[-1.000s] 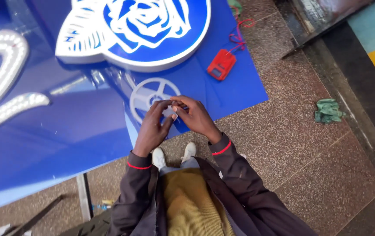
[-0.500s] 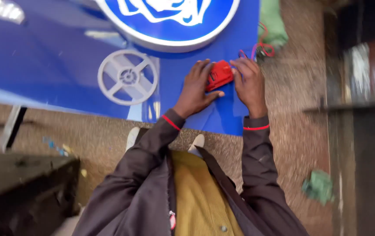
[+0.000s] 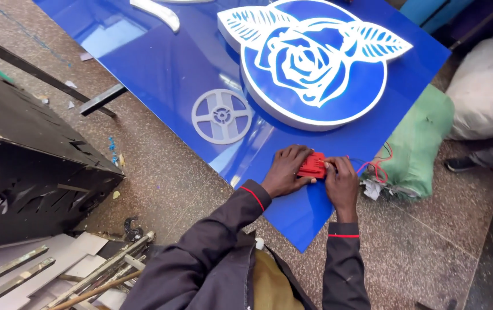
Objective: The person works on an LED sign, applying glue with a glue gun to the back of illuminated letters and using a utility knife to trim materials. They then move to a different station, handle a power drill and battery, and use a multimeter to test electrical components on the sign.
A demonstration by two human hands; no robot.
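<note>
Head view: my left hand [image 3: 285, 171] and right hand [image 3: 341, 182] are both sitting on the small red plastic unit [image 3: 313, 165], lower centre of the frame, same as half a second ago; a second back they were working together just off the panel edge. So the work is now on the unit itself. Left fingers are pressing it flat on the blue sign panel [image 3: 160, 74]; right fingertips are pinching its right edge. Red wires [image 3: 377, 166] are trailing right. Rose emblem [image 3: 309, 60] is sitting just above, white spoked disc [image 3: 221, 116] upper left of my hands.
</note>
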